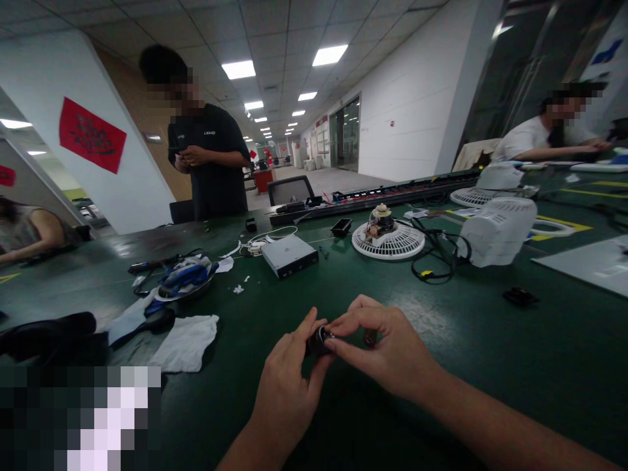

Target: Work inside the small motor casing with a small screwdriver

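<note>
Both hands meet low over the green table (490,366). Your left hand (289,392) pinches a small dark part (318,341) with a shiny end, thumb and fingers closed on it. Your right hand (387,353) closes on the same part from the other side, fingertips narrow. The part sits right between the two hands, lifted just off the table top. A little brownish piece (370,337) shows under your right fingers; whether you're gripping it, I can't tell.

Progress, as I read it: the work is mid-way. Well beyond your right hand the fan grille (392,247) lies flat with the motor (380,219) bare on top, and the white housing (498,232) stands apart from it, so nothing is joined up yet.

Room to move: bare table all round your hands. To the left of your left hand lies a white cloth (186,343), near but not touching. The grey box (289,255) sits well ahead. A small black piece (520,296) lies off to the right, well apart. The near table edge is out of view.
</note>
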`<state>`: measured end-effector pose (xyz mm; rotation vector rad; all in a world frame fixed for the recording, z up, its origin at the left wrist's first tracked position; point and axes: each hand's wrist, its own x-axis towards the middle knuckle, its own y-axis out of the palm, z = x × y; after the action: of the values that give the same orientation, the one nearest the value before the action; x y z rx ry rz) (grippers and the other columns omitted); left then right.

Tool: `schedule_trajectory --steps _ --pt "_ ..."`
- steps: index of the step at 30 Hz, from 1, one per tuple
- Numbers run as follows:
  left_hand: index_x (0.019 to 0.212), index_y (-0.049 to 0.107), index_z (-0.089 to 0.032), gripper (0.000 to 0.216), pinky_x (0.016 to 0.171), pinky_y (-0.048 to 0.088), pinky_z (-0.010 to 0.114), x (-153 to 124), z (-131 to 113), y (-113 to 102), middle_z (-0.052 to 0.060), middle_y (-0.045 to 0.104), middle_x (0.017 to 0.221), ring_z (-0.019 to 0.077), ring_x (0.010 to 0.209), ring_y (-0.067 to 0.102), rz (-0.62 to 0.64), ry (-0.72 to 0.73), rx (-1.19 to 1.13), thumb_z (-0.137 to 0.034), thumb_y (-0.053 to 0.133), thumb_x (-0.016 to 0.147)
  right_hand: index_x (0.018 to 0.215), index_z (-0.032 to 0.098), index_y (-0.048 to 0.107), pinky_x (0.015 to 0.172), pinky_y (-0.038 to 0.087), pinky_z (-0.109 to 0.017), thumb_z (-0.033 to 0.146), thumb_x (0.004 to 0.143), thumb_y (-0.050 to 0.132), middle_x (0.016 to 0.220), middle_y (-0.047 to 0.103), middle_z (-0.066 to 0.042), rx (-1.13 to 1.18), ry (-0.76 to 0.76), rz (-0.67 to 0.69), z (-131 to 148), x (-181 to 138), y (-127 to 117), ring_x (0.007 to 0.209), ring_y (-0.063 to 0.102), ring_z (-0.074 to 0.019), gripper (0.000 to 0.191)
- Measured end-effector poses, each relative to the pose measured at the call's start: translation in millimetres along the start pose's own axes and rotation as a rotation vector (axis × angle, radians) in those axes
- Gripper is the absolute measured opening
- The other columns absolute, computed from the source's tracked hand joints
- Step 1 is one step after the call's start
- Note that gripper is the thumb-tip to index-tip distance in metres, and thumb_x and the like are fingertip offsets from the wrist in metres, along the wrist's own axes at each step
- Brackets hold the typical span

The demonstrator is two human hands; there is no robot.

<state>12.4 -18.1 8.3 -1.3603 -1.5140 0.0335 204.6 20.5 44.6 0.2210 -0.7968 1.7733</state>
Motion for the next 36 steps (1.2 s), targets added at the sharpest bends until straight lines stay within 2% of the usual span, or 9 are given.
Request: schedule_trajectory --steps 3,7,19,21,24,26,29,36 --pt "0.149 0.043 -0.024 0.055 0.09 0.063 0.036 -0.6 -0.3 0.3 0.008 0.074 0.123 0.0215 0.105 0.074 -0.007 -0.003 -0.017 -0.021 0.061 0.097 0.083 0.025 0.079 0.063 0.05 -0.033 0.023 0.086 0.076 0.079 0.077 -0.004 0.022 -0.06 0.007 1.3 0.0 1.0 0.076 0.064 -0.0216 0.005" --pt "0.148 0.044 -0.024 0.056 0.091 0.062 0.034 -1.7 -1.3 0.0 0.007 0.075 0.123 0.0211 0.105 0.074 -0.025 -0.006 -0.021 -0.022 0.064 0.096 0.085 0.023 0.079 0.06 0.049 -0.032 0.025 0.09 0.068 0.076 0.074 -0.005 -0.009 -0.027 0.02 3.6 0.7 0.1 0.07 0.063 -0.0199 0.012" --pt "0.147 0.045 -0.025 0.055 0.092 0.062 0.031 -1.2 -2.3 -1.0 0.006 0.075 0.121 0.0195 0.104 0.075 -0.068 -0.019 -0.034 -0.022 0.064 0.096 0.078 0.021 0.069 0.073 0.053 -0.036 0.017 0.083 0.073 0.093 0.076 -0.005 0.11 -0.011 0.105 6.7 -0.8 -1.6 0.085 0.067 -0.0214 0.008" --pt "0.147 0.046 -0.024 0.054 0.091 0.062 0.031 -1.1 -2.5 -1.0 0.006 0.076 0.119 0.0194 0.102 0.075 -0.073 -0.013 -0.031 -0.023 0.064 0.096 0.083 0.022 0.072 0.07 0.052 -0.035 0.018 0.083 0.075 0.091 0.076 -0.005 0.098 -0.017 0.082 4.8 -1.4 -1.5 0.084 0.066 -0.0216 0.005" --pt "0.147 0.047 -0.023 0.053 0.087 0.064 0.03 -0.9 -2.5 -0.9 0.006 0.077 0.114 0.0195 0.097 0.076 -0.081 -0.002 -0.021 -0.027 0.065 0.096 0.105 0.024 0.076 0.065 0.05 -0.033 0.021 0.083 0.079 0.091 0.074 -0.004 0.063 -0.031 0.045 0.4 -0.4 -1.5 0.08 0.064 -0.0212 0.022" --pt "0.147 0.047 -0.023 0.055 0.086 0.064 0.029 -1.3 -2.3 -0.6 0.006 0.077 0.114 0.0196 0.096 0.076 -0.091 -0.001 -0.026 -0.03 0.066 0.096 0.111 0.024 0.076 0.07 0.05 -0.035 0.023 0.086 0.079 0.093 0.075 -0.004 0.044 -0.094 0.048 -2.0 1.3 -1.6 0.084 0.064 -0.0216 0.025" --pt "0.148 0.046 -0.023 0.058 0.088 0.064 0.03 -2.8 -2.0 0.5 0.006 0.077 0.116 0.0197 0.098 0.076 -0.101 -0.013 -0.045 -0.032 0.068 0.095 0.109 0.022 0.076 0.077 0.05 -0.036 0.023 0.091 0.076 0.096 0.076 -0.004 0.013 -0.181 0.05 -3.4 3.3 -2.0 0.09 0.063 -0.0217 0.018" --pt "0.149 0.045 -0.024 0.061 0.09 0.063 0.028 -5.3 -3.6 2.6 0.005 0.076 0.117 0.0182 0.099 0.076 -0.109 -0.019 -0.086 -0.029 0.07 0.094 0.104 0.022 0.076 0.076 0.048 -0.034 0.024 0.09 0.078 0.095 0.071 -0.004 -0.045 -0.224 0.044 -4.6 2.9 -1.5 0.09 0.06 -0.0209 0.015"
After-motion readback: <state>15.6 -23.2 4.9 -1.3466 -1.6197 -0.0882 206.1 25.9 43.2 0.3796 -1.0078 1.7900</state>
